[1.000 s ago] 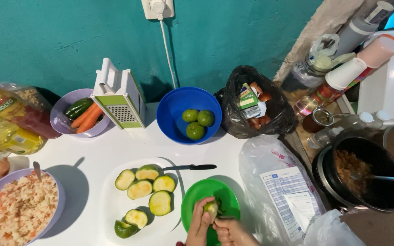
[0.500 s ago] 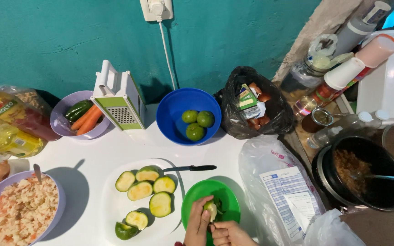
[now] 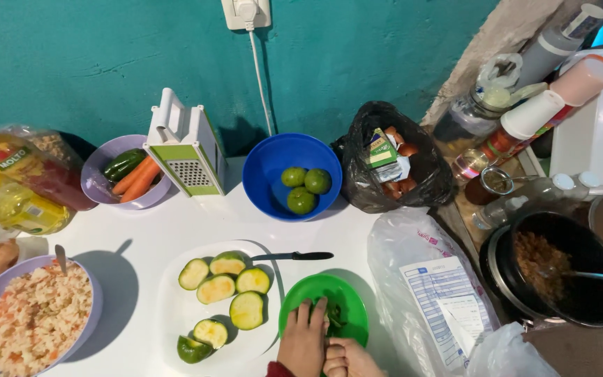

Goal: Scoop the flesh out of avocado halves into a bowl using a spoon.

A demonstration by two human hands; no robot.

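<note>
White countertop (image 3: pixel 176 230), lower centre of frame: left hand (image 3: pixel 304 343) lies flat, fingers extended, inside green bowl (image 3: pixel 347 297). Right hand (image 3: pixel 347 359) is curled beside it; its contents cannot be determined.

Bright overhead light, soft shadows beside bowls, sharp focus, wide-angle edge bending

On the counter (image 3: pixel 176 216), the plate (image 3: pixel 176 328) of halved fruit sits left of the small bowl (image 3: pixel 347 293), both hands over that bowl. A knife (image 3: pixel 294 256) lies behind them. Farther back stand a grater (image 3: pixel 186 150), a bowl of limes (image 3: pixel 270 171) to its right, then a bag (image 3: pixel 392 167). A rice bowl (image 3: pixel 33 321) sits far left.
</note>
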